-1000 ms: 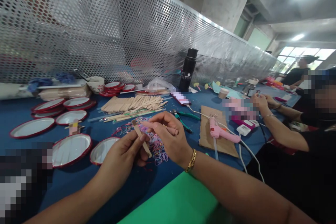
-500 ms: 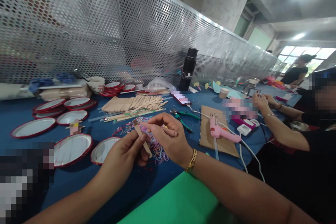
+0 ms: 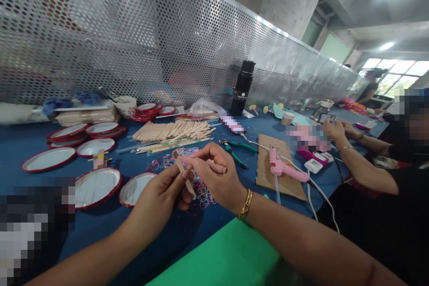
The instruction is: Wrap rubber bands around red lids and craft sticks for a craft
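My left hand [image 3: 167,190] pinches a flat wooden craft stick [image 3: 188,183] between thumb and fingers. Its upper end is coloured dark brown. My right hand [image 3: 217,174] is closed around a short pinkish-brown stick [image 3: 218,168] that looks like a crayon, its rear end showing past the fingers. The front of that stick is at the craft stick's brown end; whether they touch is hard to tell. Just behind both hands lies a tangle of multicoloured thread [image 3: 204,192].
Red-rimmed white lids [image 3: 97,187] spread over the left. Craft sticks [image 3: 167,130] are piled beyond my hands, near pliers [image 3: 239,152] and a black bottle [image 3: 241,89]. A pink glue gun [image 3: 284,170] rests on cardboard [image 3: 263,165]. A co-worker's hands [image 3: 337,132] are at right.
The view has shifted slightly, so the table things appear a little further right. Both hands keep their grips, with hardly any movement between them.
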`<state>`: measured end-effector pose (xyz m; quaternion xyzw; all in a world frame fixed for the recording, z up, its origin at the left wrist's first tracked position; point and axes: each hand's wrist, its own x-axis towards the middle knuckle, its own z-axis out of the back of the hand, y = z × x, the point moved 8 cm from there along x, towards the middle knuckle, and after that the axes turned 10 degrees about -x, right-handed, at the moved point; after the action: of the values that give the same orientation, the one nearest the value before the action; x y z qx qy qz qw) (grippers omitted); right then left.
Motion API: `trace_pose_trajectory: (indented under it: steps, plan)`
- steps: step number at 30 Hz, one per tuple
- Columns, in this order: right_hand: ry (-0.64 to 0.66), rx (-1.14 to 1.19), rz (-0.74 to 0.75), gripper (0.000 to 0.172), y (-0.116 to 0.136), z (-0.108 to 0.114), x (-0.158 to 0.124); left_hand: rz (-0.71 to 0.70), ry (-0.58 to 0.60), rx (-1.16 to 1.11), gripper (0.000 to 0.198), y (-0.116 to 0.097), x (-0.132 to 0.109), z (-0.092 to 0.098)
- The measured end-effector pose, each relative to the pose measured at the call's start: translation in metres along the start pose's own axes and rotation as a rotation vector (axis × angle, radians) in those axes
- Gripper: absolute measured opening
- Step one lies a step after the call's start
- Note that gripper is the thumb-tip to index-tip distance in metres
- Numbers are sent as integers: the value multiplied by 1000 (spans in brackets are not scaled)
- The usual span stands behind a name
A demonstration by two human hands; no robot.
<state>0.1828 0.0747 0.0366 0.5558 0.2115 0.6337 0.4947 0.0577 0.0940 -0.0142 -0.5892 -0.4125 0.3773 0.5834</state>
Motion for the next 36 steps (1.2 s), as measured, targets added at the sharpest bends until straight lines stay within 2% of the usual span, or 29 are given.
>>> trace_pose_trajectory:
  steps: [4,12,18,24,30,36]
  plan:
    - [19,31,8,17,2,-2,2,0,-5,-10,40,2,1,2]
    - [-38,28,9,17,0,3,3,3,-5,-4,36,3,4,1]
    - [11,10,3,15,0,-2,1,1,0,-9,37,2,2,0]
    - [-32,48,-15,19,-2,1,3,12,-5,-14,34,6,0,3]
    - [21,37,-6,19,0,-2,2,14,-11,1,35,2,0,0]
    - [-26,98,-6,16,-5,2,4,20,-14,-10,34,3,0,0]
